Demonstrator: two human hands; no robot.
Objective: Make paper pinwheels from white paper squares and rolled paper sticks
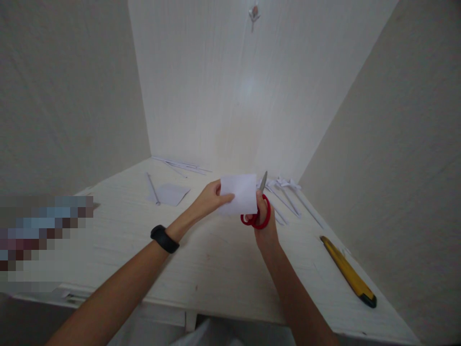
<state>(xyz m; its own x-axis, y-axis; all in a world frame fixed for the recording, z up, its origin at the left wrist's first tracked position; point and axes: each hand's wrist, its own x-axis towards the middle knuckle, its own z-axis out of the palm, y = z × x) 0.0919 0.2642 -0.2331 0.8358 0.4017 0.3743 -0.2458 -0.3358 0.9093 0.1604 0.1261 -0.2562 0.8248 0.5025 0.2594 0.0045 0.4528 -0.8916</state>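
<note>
A small white sheet of paper (239, 190) is pinched in my left hand (214, 194), thumb on its face and the other fingers behind. My right hand (265, 226) grips red-handled scissors (265, 211) at the paper's right edge, blades pointing up and away from me. Whether the blades touch the paper I cannot tell. Part of the right-hand fingers is hidden behind the sheet and handles. A black band (164, 239) circles my left wrist.
Thin white paper strips or sticks (183, 166) lie at the back left, with a rolled stick (152, 188) on a flat sheet (173, 193) nearer. Paper pieces with long stems (288, 192) rest at back right. A yellow cutter knife (347, 271) lies at right. Walls enclose the white table (201, 274).
</note>
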